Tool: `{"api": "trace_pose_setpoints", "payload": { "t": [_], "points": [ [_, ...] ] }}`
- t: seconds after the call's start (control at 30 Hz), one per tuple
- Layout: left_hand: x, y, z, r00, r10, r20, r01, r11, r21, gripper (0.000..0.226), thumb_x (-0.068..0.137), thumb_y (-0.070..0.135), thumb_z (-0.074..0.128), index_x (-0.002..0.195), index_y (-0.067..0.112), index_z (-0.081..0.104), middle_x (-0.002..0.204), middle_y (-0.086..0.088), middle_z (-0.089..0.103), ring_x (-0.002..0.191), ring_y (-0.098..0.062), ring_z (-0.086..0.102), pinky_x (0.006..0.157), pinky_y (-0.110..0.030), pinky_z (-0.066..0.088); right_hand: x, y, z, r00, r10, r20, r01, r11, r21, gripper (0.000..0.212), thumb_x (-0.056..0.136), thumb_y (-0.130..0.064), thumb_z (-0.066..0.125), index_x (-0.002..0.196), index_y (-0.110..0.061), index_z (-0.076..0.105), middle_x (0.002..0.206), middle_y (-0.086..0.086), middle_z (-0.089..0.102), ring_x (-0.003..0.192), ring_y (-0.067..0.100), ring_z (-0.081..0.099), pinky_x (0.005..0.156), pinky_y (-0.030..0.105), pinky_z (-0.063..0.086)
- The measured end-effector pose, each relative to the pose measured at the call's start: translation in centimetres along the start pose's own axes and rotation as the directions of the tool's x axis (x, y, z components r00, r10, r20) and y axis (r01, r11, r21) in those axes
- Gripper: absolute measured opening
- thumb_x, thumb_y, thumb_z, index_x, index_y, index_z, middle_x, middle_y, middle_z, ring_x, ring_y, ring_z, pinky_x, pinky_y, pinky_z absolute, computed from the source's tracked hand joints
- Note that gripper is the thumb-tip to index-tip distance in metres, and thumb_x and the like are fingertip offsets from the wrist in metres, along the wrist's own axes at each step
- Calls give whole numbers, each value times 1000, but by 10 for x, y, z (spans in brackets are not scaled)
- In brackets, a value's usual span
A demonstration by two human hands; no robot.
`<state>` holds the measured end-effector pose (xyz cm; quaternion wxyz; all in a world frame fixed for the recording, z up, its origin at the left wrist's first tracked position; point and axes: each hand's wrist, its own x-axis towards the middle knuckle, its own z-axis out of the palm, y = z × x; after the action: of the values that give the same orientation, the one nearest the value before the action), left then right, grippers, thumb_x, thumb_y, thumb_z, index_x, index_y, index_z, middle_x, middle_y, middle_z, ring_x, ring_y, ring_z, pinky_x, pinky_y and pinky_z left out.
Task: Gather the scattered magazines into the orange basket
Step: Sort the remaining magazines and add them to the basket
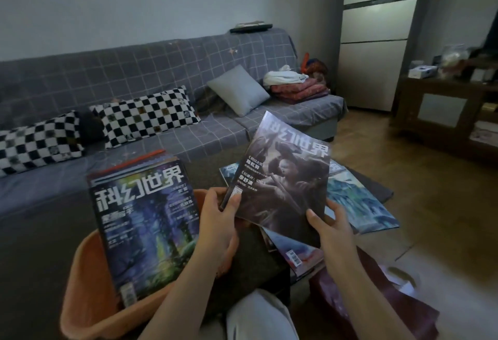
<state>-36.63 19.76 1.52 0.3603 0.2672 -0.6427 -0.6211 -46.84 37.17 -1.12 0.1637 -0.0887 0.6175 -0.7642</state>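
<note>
Both my hands hold one dark-covered magazine (283, 178) tilted in the air: left hand (218, 221) pinches its spine corner, right hand (332, 227) grips the lower edge. Orange basket (80, 294) (lower left) holds a standing stack (145, 226); more magazines (361, 199) lie beyond.

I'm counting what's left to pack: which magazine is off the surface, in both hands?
The grey-brown cover magazine, gripped by left hand and right hand; the others lie flat or stand in the orange basket.
</note>
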Motion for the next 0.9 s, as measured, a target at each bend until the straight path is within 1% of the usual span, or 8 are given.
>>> {"api": "trace_pose_setpoints", "payload": {
  "t": [0.2, 0.3, 0.37, 0.47, 0.6, 0.67, 0.73, 0.9],
  "points": [
    [-21, 16, -77, 994, 56, -92, -53, 998, 36, 17, 94, 20, 59, 102, 35, 60, 92, 14, 72, 87, -6, 69, 76, -31, 55, -12, -1, 60, 975, -38, 219, 30, 999, 39, 34, 89, -6, 60, 106, -34, 53, 104, 0, 68, 94, 14, 67, 76, 31, 55],
    [-27, 15, -117, 997, -18, -74, 21, 999, 30, 31, 93, 18, 60, 119, 34, 57, 115, 5, 67, 102, -16, 66, 89, -42, 53, -15, 5, 90, 952, -30, 305, 28, 1000, 12, 40, 88, -6, 61, 120, -28, 51, 110, 2, 68, 100, 17, 66, 84, 39, 55],
    [-30, 12, -142, 994, -81, -78, 80, 997, -11, 40, 90, 15, 63, 123, 36, 54, 120, -1, 65, 103, -21, 68, 86, -44, 56, -16, 10, 108, 935, -18, 354, 29, 999, -24, 45, 88, -7, 62, 126, -27, 48, 108, 0, 69, 98, 17, 67, 83, 38, 56],
    [-35, 5, -172, 991, -88, -101, 86, 996, -28, 46, 85, 10, 69, 109, 48, 57, 115, 1, 68, 99, -18, 70, 75, -38, 60, -17, 19, 134, 904, -18, 428, 53, 996, -71, 44, 88, -5, 61, 121, -31, 48, 103, -6, 70, 94, 13, 68, 76, 29, 56],
    [-38, -7, -192, 979, -17, -205, 64, 972, 224, 44, 81, 13, 75, 107, 41, 53, 111, 7, 67, 101, -13, 67, 75, -32, 59, -14, 29, 160, 873, -32, 486, 188, 943, -276, 45, 87, -8, 62, 113, -41, 45, 108, -15, 65, 106, 8, 61, 84, 26, 51],
    [-40, -13, -194, 964, 22, -266, 95, 903, 420, 42, 80, 21, 76, 112, 36, 53, 104, 12, 67, 98, -8, 65, 77, -27, 56, -11, 32, 166, 868, -17, 496, 243, 887, -394, 50, 87, -9, 64, 124, -35, 44, 117, -10, 62, 113, 10, 57, 92, 31, 48],
    [-44, -14, -191, 943, 88, -320, 110, 827, 551, 43, 81, 24, 74, 117, 33, 53, 95, 15, 65, 91, -3, 63, 67, -16, 49, -10, 34, 170, 877, -27, 479, 308, 798, -518, 55, 85, -9, 65, 131, -28, 42, 124, -4, 61, 116, 14, 56, 91, 27, 45],
    [-49, -15, -188, 890, 145, -431, 176, 765, 620, 44, 87, 25, 68, 129, 21, 56, 103, 8, 64, 84, -3, 59, 68, -21, 50, -17, 39, 179, 887, -66, 458, 401, 602, -690, 56, 85, -11, 65, 136, -22, 43, 135, 4, 49, 119, 19, 52, 91, 23, 38]
  ]
}}
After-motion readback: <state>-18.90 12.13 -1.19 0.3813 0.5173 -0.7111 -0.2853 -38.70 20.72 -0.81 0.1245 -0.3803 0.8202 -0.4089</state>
